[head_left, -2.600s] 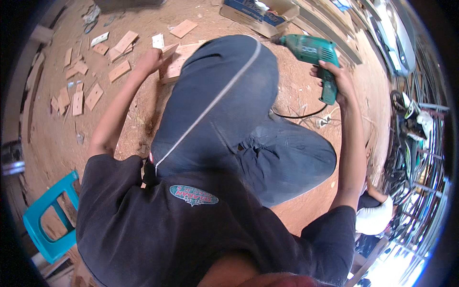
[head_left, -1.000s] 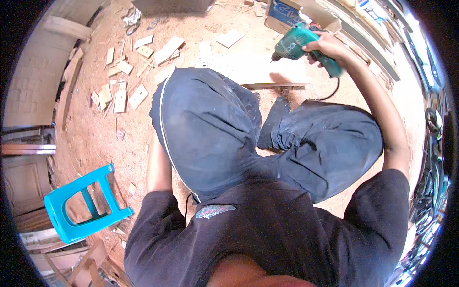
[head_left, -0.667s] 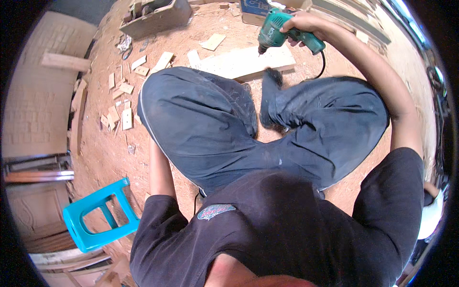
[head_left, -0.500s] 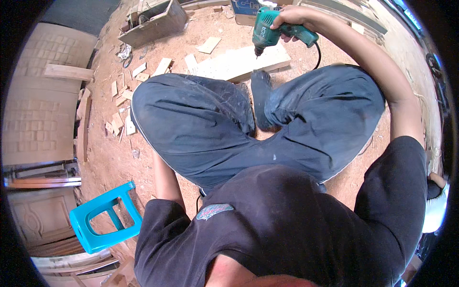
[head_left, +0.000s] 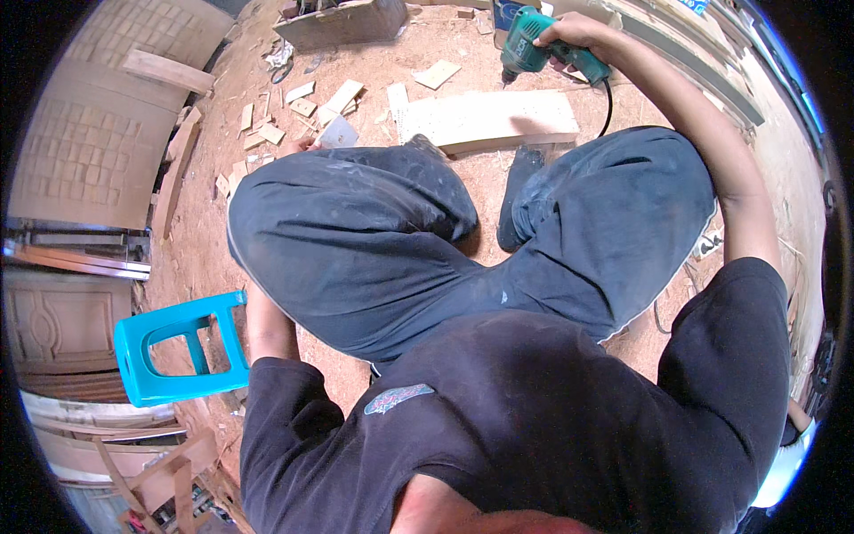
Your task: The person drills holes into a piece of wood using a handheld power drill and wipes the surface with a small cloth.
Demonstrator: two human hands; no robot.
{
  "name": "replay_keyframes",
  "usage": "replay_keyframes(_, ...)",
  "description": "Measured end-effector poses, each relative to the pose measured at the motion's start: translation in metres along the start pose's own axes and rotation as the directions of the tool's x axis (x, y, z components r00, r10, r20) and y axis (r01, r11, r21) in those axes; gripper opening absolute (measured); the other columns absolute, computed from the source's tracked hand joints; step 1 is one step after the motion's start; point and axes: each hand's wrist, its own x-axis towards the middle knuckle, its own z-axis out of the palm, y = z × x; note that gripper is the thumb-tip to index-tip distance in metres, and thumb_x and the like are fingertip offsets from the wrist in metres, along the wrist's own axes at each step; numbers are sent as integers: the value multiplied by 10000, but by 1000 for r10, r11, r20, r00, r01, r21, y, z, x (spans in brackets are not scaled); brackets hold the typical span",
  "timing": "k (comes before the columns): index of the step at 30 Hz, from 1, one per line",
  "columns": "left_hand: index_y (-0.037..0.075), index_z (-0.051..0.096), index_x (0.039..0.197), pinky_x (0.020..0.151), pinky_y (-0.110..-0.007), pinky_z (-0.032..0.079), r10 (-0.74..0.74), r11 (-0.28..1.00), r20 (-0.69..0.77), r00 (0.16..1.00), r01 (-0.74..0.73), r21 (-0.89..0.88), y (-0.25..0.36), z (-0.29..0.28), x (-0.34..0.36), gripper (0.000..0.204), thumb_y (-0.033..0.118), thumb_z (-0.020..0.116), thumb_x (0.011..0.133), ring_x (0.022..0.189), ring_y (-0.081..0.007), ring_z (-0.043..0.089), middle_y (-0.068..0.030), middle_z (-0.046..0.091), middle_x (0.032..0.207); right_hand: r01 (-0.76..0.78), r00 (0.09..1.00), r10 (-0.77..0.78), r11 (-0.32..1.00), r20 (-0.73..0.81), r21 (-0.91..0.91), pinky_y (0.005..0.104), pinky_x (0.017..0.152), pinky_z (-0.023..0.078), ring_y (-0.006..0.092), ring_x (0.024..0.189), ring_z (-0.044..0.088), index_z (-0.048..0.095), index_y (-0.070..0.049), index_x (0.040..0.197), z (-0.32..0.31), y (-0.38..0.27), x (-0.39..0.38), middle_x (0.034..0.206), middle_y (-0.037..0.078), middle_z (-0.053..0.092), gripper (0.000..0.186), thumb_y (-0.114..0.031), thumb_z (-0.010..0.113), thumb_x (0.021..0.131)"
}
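At top centre, my right hand (head_left: 569, 36) grips a green corded drill (head_left: 527, 44), its chuck tilted down over a pale wooden board (head_left: 489, 117) lying on the dirt floor beyond my crossed legs (head_left: 338, 231). My left hand (head_left: 304, 145), mostly hidden behind my left knee, shows fingers holding a small pale, flat piece (head_left: 338, 133), whose material I cannot make out. Several small light wood pieces (head_left: 343, 94) lie scattered near it.
A turquoise plastic stool (head_left: 156, 383) lies at my left, before wooden panels (head_left: 89, 151) and stacked timber. A worn box (head_left: 338, 27) and a cardboard carton (head_left: 503, 13) stand at the back. Long planks (head_left: 721, 98) run along the right; another person in white (head_left: 792, 458) is at the lower right edge.
I have shifted so both legs lie crossed before me. The drill has risen up and moved left over the board. My left hand, hidden shortly before, now shows with a pale piece.
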Motion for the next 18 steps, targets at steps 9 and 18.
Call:
replay_keyframes(9, -14, 641, 1108, 769, -411, 511, -58, 998, 37, 998, 57, 5, -22, -11, 19, 358, 303, 554, 965, 920, -344, 676, -221, 693, 973, -46, 998, 48, 998, -36, 50, 325, 490, 542, 175, 603, 654, 633, 19, 1077, -8, 9, -21, 784, 133, 653, 336, -201, 714, 836)
replay_keyframes(18, -10, 644, 1087, 762, -423, 509, -150, 989, 44, 988, 150, -8, -47, -18, -5, 349, 302, 555, 960, 911, -359, 674, -227, 690, 966, -65, 997, 69, 995, -40, 80, 336, 440, 525, 200, 510, 622, 625, 66, 976, -13, 16, -24, 706, 155, 635, 283, -174, 695, 842)
